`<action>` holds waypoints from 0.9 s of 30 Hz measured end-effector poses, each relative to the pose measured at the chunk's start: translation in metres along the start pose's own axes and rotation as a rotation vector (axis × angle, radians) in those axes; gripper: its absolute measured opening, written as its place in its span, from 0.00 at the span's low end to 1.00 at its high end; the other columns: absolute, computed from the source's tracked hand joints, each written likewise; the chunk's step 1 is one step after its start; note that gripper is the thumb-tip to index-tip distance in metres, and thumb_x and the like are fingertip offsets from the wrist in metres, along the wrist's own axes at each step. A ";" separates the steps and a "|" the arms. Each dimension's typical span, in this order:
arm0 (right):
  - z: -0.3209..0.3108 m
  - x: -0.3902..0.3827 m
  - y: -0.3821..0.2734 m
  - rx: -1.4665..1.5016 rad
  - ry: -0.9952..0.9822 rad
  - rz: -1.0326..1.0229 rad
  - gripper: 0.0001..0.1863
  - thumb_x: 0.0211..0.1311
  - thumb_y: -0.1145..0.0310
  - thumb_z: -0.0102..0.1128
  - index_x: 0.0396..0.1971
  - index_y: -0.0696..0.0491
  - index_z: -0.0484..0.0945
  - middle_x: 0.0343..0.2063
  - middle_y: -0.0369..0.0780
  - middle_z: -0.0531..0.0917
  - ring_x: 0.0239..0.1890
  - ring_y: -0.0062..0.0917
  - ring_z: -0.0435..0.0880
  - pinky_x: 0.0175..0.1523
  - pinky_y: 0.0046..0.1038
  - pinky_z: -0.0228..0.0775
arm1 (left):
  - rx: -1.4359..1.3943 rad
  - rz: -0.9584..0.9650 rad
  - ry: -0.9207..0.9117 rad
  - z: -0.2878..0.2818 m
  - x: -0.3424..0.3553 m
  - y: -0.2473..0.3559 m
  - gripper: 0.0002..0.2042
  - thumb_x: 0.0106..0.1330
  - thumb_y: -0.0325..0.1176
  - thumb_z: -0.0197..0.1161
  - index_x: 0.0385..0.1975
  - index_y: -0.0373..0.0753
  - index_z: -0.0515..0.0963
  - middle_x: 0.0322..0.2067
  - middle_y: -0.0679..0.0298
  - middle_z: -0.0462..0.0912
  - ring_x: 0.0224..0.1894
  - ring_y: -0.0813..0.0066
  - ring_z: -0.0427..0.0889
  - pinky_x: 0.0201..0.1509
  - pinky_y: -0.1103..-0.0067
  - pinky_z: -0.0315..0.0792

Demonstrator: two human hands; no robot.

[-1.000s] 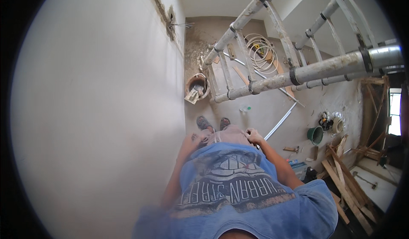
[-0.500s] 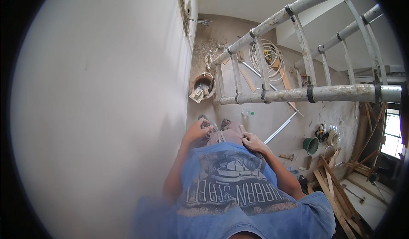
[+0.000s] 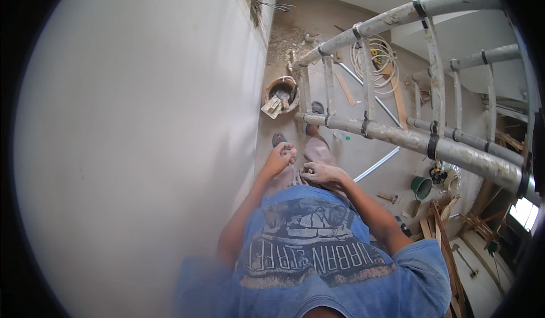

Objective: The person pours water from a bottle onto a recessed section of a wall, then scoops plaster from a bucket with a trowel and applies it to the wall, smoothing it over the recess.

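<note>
In front of my waist, my left hand [image 3: 280,158] is raised over the trousers [image 3: 318,150], its fingers curled inward. Whether anything small lies in them I cannot make out. My right hand [image 3: 321,172] is bent at the trouser front, closed, with its fingertips beside a pale drawstring [image 3: 296,177]; what it may grip is hidden. Both hands look dusty and stay apart from each other. Ahead of my feet stands a bucket [image 3: 293,103] with a flat, plaster-smeared trowel [image 3: 272,108] resting on its rim.
A smooth wall [image 3: 142,119] runs close along my left, with wires [image 3: 275,6] sticking out. A metal ladder [image 3: 397,136] slants across my right. On the floor lie a coiled hose [image 3: 355,62], metal profiles [image 3: 377,163], a green bucket [image 3: 420,187], a hammer [image 3: 388,197] and boards [image 3: 443,233].
My right hand has moved left from my thigh toward the trouser front. My left hand has lifted slightly and shifted right. My right foot has stepped forward, and the view has shifted.
</note>
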State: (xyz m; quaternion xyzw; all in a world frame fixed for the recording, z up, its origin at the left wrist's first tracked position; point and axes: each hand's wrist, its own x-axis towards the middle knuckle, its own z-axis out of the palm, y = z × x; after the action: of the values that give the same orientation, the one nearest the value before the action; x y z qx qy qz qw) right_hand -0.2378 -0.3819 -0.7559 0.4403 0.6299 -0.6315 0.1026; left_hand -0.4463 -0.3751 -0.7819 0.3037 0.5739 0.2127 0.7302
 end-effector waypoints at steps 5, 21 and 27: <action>-0.021 0.055 0.034 0.091 -0.238 -0.141 0.21 0.61 0.54 0.49 0.35 0.59 0.78 0.34 0.47 0.82 0.39 0.34 0.80 0.47 0.34 0.69 | 0.452 0.053 -0.004 -0.036 0.026 -0.103 0.30 0.62 0.45 0.62 0.57 0.32 0.64 0.49 0.47 0.75 0.52 0.61 0.75 0.55 0.72 0.69; 0.036 0.321 0.271 0.517 0.522 0.329 0.12 0.61 0.62 0.50 0.31 0.57 0.74 0.20 0.44 0.78 0.22 0.28 0.77 0.29 0.32 0.70 | 0.799 -0.332 0.342 -0.074 0.284 -0.204 0.25 0.58 0.50 0.58 0.48 0.37 0.76 0.43 0.44 0.79 0.48 0.46 0.76 0.52 0.63 0.70; -0.043 0.471 0.320 0.481 0.927 0.487 0.12 0.56 0.61 0.50 0.30 0.56 0.74 0.28 0.51 0.79 0.36 0.46 0.79 0.42 0.41 0.68 | 0.586 -0.220 0.474 -0.094 0.424 -0.229 0.16 0.62 0.39 0.58 0.44 0.37 0.76 0.37 0.53 0.83 0.43 0.57 0.82 0.47 0.68 0.73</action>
State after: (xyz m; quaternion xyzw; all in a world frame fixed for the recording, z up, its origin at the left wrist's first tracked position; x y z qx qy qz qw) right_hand -0.2789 -0.2024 -1.2968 0.8142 0.3282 -0.4565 -0.1448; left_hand -0.4396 -0.2427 -1.2542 0.3784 0.7922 0.0246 0.4781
